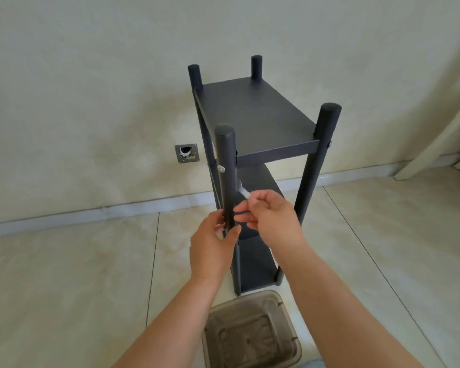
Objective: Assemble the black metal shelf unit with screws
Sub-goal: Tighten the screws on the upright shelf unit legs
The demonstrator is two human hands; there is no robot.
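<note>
shelf unit (258, 112): rigid, light, likely tippy | near post (225, 166) gripped by left hand (213, 248) | small silver tool (243, 192) pinched by right hand (270, 216) | best steadied at post

Tiled floor (64, 274), beige wall (91, 75), curtain (452, 123).

shelf unit (258, 112): black metal, upright, three tiers, four round posts
near-left post (226, 176): between left fingers
screw (221, 168): silver, above fingers
</note>
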